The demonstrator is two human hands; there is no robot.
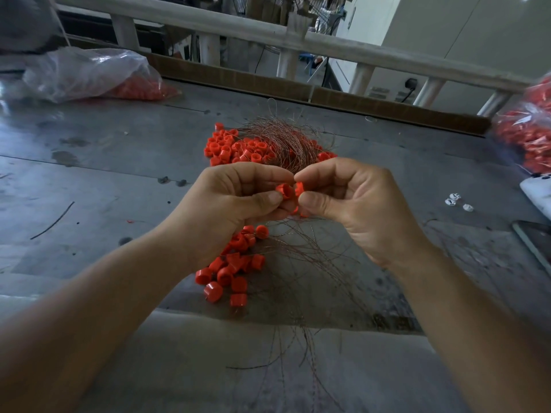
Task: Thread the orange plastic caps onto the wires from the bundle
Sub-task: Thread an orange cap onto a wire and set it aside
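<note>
An orange cap (284,191) sits mid-scene above the surface (104,174), pinched by thumb and forefinger of the left hand (235,204); the right hand (354,204) pinches a second cap (299,187) touching it. The wire there is too fine to make out. Likely best: hold the cap's mouth steady and feed the wire end straight — no bending. Beyond lie loose caps (232,144) and the wire bundle (283,135); nearer, more caps (232,269). A clear bag (89,73) lies far left, a second bag (527,132) right — a pale railing (298,40) behind.
</note>
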